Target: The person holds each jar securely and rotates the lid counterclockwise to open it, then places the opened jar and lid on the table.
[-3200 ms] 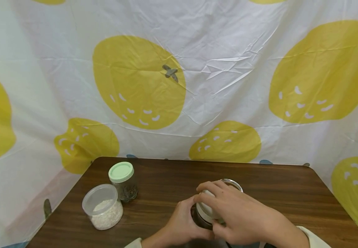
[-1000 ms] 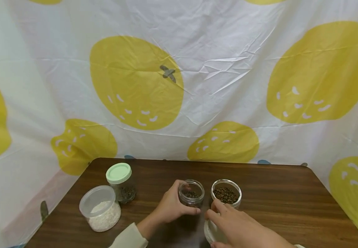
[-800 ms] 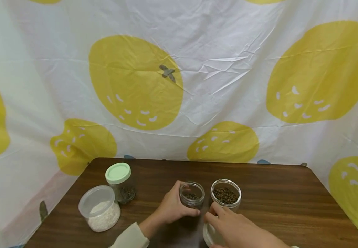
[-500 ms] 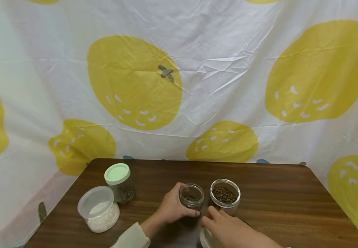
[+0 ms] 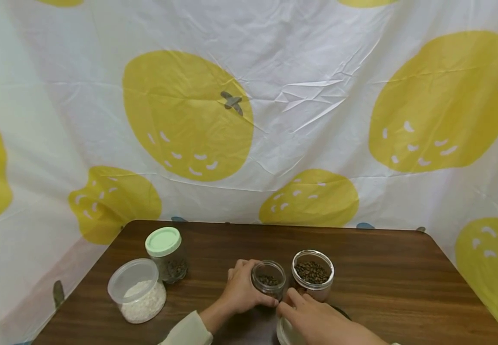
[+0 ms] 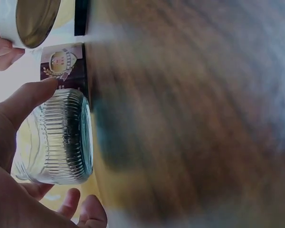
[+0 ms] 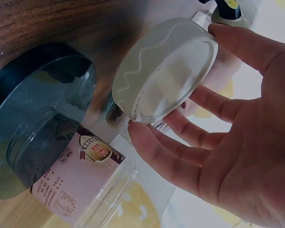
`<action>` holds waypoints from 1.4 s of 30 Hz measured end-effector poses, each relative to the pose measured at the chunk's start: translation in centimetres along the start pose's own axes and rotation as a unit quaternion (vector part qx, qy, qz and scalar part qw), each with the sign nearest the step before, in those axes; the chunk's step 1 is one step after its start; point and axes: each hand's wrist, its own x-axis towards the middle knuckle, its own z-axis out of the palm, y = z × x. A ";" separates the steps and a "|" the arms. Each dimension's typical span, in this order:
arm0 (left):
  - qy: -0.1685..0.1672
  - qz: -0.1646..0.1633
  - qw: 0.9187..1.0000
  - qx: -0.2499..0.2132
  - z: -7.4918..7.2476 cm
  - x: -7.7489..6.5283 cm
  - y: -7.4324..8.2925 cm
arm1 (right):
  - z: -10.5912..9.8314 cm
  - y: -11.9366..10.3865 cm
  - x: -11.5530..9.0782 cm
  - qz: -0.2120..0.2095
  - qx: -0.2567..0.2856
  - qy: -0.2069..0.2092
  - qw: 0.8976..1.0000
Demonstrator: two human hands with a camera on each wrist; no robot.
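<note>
In the head view my left hand (image 5: 241,288) grips a small clear glass jar with coffee beans low inside. The jar's ribbed wall (image 6: 64,135) shows in the left wrist view, thumb on one side and fingers on the other. My right hand (image 5: 318,320) holds a cream-white round lid (image 7: 166,71) by its edge, between thumb and fingertips, with its hollow underside partly visible. Just beyond this hand stands an uncovered, wider clear jar (image 5: 323,291) of coffee beans, with a pink and brown label (image 7: 85,166). The small jar is uncovered.
At the left of the wooden table (image 5: 404,287) stand a clear tub of white flakes (image 5: 143,304) and a jar with a mint-green lid (image 5: 163,241). A clear round piece with a black rim (image 7: 42,102) lies near the right hand. A lemon-print cloth (image 5: 318,134) hangs behind.
Both hands were together on the lidded small jar; now the lid is off in my right hand. The left hand has since shifted the jar slightly nearer, and the lid has moved slightly left.
</note>
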 end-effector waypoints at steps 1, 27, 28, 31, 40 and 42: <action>-0.001 -0.003 1.000 -0.001 0.1 0.0 0.0 | 0.1 0.0 0.0 -0.002 -0.001 0.002 1.000; -0.021 -0.018 0.999 0.044 -0.9 -0.7 1.0 | 0.6 0.0 1.0 -0.029 0.015 -0.017 0.999; -0.019 -0.015 0.999 0.046 -1.1 -0.8 1.1 | 0.7 0.0 1.1 -0.029 0.016 -0.017 0.999; -0.022 -0.014 0.999 0.041 -1.9 -1.0 1.3 | 1.1 0.3 1.3 -0.034 0.018 -0.014 0.999; -0.013 -0.013 1.000 0.010 -3.4 -1.7 2.2 | 5.3 3.4 2.9 -0.077 -0.022 0.005 0.997; -0.004 -0.019 1.000 0.011 -3.5 -1.8 2.1 | 5.5 3.2 3.1 -0.075 -0.027 0.002 0.997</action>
